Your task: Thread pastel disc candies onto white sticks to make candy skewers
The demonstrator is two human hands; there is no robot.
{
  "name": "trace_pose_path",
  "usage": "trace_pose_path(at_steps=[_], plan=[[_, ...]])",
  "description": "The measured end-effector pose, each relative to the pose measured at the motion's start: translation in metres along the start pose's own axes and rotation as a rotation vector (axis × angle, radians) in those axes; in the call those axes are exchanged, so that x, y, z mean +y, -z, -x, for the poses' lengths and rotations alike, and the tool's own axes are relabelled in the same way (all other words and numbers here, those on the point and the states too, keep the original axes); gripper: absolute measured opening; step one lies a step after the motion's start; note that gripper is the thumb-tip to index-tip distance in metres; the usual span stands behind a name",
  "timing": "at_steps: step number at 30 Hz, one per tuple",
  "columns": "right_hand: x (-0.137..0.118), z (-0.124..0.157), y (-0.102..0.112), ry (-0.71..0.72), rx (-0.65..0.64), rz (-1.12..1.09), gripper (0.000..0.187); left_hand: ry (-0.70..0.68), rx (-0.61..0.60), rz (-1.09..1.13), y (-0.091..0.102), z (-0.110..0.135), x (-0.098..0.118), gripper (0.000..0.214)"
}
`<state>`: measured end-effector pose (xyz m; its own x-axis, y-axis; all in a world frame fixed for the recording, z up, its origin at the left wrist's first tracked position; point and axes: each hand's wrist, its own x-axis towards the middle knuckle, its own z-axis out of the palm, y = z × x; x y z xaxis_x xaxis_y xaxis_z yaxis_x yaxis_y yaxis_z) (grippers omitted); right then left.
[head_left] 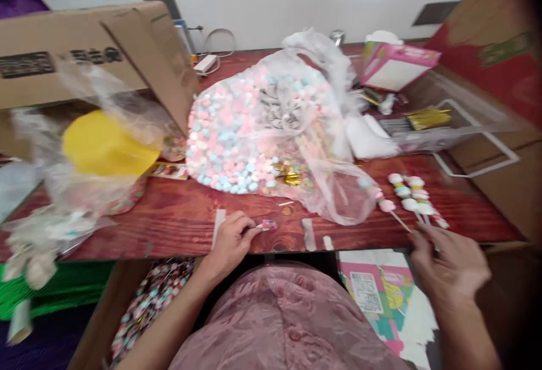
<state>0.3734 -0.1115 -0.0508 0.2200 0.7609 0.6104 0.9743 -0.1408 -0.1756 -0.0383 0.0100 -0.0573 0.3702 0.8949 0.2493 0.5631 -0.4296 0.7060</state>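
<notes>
My left hand (232,236) is closed in a pinch at the table's front edge. Between thumb and forefinger it grips one end of a small colourful wrapped candy (268,225). On the right, my right hand (451,254) is closed on the thin stick of a marshmallow skewer (386,205), whose pink end points up and left. Just beyond that hand lie two more skewers, a left one (401,191) and a right one (419,194), strung with white, yellow, green and pink marshmallows. A large clear bag of pink, blue and white marshmallows (228,133) spreads across the middle of the table.
Cardboard boxes stand at left (169,59) and right (508,189). A yellow round item (105,144) lies among plastic bags. Gold twist ties (429,118) rest in a clear tray. Paper strips (309,234) lie near the front edge. Below is a container of wrapped sweets (148,302).
</notes>
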Motion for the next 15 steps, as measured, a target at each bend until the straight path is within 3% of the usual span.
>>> trace_pose_path(at_steps=[2, 5, 11, 15], plan=[[0.005, 0.002, -0.019, 0.071, -0.036, 0.108, 0.017, 0.024, 0.023, 0.058, -0.002, -0.005, 0.002, 0.021], [0.007, 0.003, -0.034, 0.046, -0.037, 0.239, 0.023, 0.028, 0.008, 0.133, -0.006, -0.011, 0.006, 0.022], [0.004, -0.007, -0.040, -0.099, -0.144, 0.358, 0.029, 0.027, -0.034, 0.227, -0.011, -0.015, 0.007, 0.018], [0.005, -0.018, -0.042, -0.057, -0.191, 0.387, 0.028, 0.047, -0.041, 0.283, -0.010, -0.015, 0.003, 0.013]])
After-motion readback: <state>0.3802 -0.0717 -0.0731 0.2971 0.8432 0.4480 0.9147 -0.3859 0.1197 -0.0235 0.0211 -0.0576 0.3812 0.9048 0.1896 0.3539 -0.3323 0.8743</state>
